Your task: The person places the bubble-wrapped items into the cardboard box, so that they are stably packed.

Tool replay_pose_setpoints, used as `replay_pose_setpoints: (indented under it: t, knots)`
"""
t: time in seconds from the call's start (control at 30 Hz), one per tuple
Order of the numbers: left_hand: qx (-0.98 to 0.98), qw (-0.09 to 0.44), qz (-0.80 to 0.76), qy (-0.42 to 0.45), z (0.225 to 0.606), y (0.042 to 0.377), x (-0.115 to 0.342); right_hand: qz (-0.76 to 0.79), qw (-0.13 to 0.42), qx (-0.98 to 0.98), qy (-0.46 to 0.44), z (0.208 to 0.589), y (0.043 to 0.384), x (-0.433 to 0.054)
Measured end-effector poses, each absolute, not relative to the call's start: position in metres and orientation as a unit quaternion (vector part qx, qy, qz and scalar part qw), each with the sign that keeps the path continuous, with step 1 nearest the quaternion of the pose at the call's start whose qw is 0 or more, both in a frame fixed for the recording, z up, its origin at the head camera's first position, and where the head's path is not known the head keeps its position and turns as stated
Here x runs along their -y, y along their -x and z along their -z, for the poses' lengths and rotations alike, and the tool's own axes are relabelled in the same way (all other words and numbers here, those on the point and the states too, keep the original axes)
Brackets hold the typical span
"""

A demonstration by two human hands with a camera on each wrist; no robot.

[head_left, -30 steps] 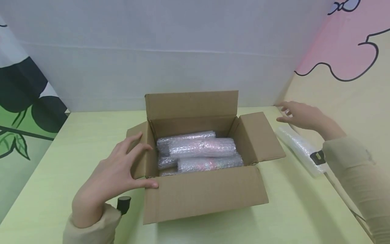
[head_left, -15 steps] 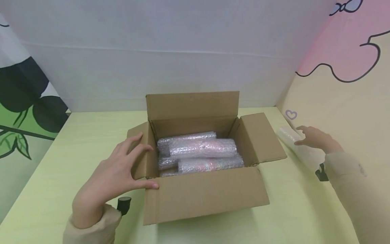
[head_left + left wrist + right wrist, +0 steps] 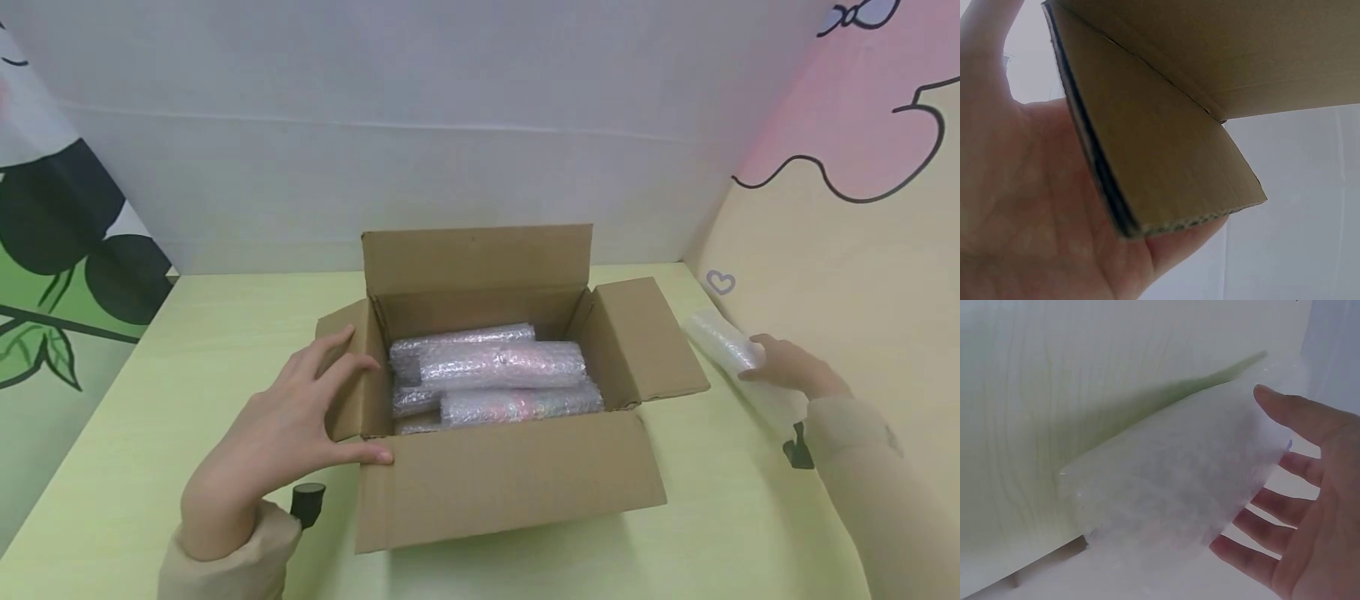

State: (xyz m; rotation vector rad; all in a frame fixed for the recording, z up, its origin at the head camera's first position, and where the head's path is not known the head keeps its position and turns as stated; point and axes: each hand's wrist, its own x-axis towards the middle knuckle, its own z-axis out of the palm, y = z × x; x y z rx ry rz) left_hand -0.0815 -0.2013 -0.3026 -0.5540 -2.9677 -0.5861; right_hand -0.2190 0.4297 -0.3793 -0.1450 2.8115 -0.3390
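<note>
An uncovered cardboard box [image 3: 510, 479] stands in the middle of the table, its flaps spread outward. Several bubble-wrapped rolls [image 3: 502, 364] lie inside it, with pink showing through. At the box's left corner my left hand [image 3: 273, 433] holds on, thumb over the front flap and fingers at the left flap [image 3: 1154, 137]. To the right, another bubble-wrapped roll [image 3: 1166, 462] lies along the table's right edge. My right hand [image 3: 798, 367] spans this roll, thumb on its upper side and fingers along the opposite side, the fingertips partly hidden by the wrap.
The pale yellow table [image 3: 210, 350] meets a white backdrop [image 3: 465, 158] behind the box. Printed side walls [image 3: 847, 275] with cartoon shapes rise at left and right. The box's right flap [image 3: 652, 337] sticks out toward the loose roll.
My right hand has come from beyond the loose roll's far end, back toward me and down onto the roll. The left hand and the box stay where they were.
</note>
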Motion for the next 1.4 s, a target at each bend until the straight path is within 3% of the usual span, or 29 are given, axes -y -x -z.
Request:
replay_pose_setpoints:
  t: [0.3,0.53,1.0,1.13,1.4]
  knots:
    - [0.965,0.029,0.192,0.178,0.302,0.082,0.201,0.109,0.156,-0.982,0.018,0.383,0.217,-0.442]
    - [0.965,0.028,0.194,0.174,0.303,0.083,0.2,0.082,0.11,-0.99,0.02,0.342,0.218,-0.435]
    - [0.964,0.031,0.194,0.179,0.303,0.083,0.201,0.028,-0.063,-0.994,0.082,0.231,0.2,-0.329]
    - [0.964,0.034,0.194,0.18,0.304,0.082,0.201,0.003,-0.103,-0.985,0.14,0.216,0.19,-0.295]
    - [0.963,0.029,0.198,0.178,0.303,0.081,0.202,-0.017,-0.236,-0.915,0.328,0.201,0.168,-0.234]
